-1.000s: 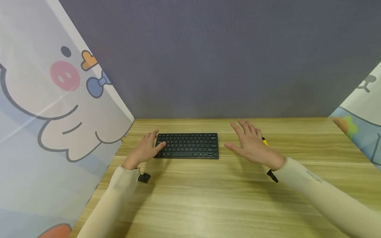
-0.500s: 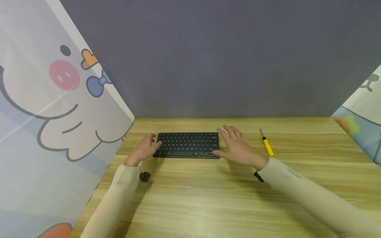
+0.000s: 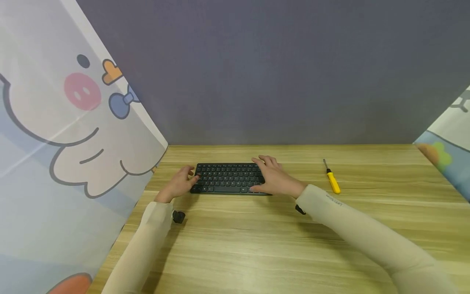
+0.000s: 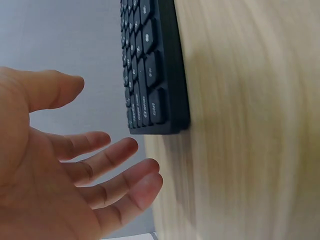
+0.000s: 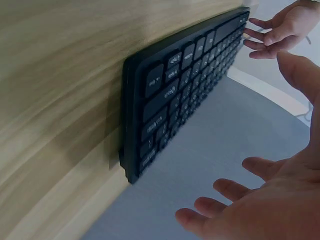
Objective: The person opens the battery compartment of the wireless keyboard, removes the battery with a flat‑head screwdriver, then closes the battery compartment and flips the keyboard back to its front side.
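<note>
A grey wall (image 3: 279, 73) and, at left, a cartoon-printed panel (image 3: 40, 204) bounded the wood-grain table (image 3: 235, 241). On it lay a black keyboard (image 3: 225, 179), the left hand (image 3: 178, 185) and right hand (image 3: 274, 179) hovering at its ends, fingers loosely spread. Only the wrist views showed gaps between hands and keyboard; only the head view, a yellow screwdriver (image 3: 333, 182)

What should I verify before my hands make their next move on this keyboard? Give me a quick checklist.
1. Keyboard lying on the table, keys up: ok.
2. Left hand at the keyboard's left end: ok.
3. Right hand at its right end: ok.
4. Fingers gripping the keyboard: not ok; the wrist views show both hands' fingers apart from it.
5. Screwdriver clear of the keyboard: ok, it lies apart, to the right.
6. Nothing caught underneath the keyboard: cannot tell, hidden.
</note>
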The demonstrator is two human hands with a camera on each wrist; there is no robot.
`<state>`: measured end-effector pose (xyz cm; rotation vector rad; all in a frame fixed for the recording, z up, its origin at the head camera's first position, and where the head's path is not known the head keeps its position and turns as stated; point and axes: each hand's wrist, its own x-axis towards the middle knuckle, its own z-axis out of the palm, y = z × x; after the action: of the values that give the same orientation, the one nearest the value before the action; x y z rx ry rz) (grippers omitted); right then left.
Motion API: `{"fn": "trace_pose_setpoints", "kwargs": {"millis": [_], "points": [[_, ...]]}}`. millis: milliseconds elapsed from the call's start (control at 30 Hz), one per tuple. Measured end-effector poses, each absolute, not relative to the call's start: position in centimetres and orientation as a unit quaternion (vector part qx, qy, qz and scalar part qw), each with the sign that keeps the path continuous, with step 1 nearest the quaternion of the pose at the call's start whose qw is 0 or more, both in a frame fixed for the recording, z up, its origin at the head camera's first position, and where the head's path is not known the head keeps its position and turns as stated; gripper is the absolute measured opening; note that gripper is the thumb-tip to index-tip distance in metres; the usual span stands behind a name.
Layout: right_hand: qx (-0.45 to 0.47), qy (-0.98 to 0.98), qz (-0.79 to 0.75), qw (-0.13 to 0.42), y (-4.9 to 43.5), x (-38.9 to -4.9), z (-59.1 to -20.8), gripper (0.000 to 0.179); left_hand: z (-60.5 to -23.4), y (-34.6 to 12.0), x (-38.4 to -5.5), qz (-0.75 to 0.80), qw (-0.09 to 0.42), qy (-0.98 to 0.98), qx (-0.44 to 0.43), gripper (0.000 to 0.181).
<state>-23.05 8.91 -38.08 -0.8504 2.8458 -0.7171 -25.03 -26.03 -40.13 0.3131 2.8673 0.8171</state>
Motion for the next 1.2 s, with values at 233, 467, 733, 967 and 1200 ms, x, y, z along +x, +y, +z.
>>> {"fn": "trace_pose_setpoints", "kwargs": {"millis": [233, 467, 733, 967, 1200], "points": [[-0.280, 0.933, -0.215, 0.073, 7.0, -25.2, -39.1, 0.100, -40.6, -26.5, -25.3, 0.273, 0.070, 0.953, 0.109, 0.055], [-0.297, 0.927, -0.207, 0.099, 5.3, -26.6, -39.8, 0.104, -41.0, -26.9, -25.5, 0.281, 0.073, 0.951, 0.108, 0.055], [-0.324, 0.915, -0.201, 0.132, 3.0, -27.5, -39.8, 0.110, -41.1, -26.9, -25.6, 0.278, 0.077, 0.951, 0.108, 0.053], [-0.330, 0.919, -0.161, 0.140, 1.0, -28.1, -39.8, 0.113, -41.3, -26.9, -25.7, 0.291, 0.078, 0.948, 0.107, 0.051], [-0.320, 0.926, -0.130, 0.149, -0.5, -28.3, -39.9, 0.117, -41.7, -27.0, -25.8, 0.290, 0.063, 0.947, 0.122, 0.051]]}}
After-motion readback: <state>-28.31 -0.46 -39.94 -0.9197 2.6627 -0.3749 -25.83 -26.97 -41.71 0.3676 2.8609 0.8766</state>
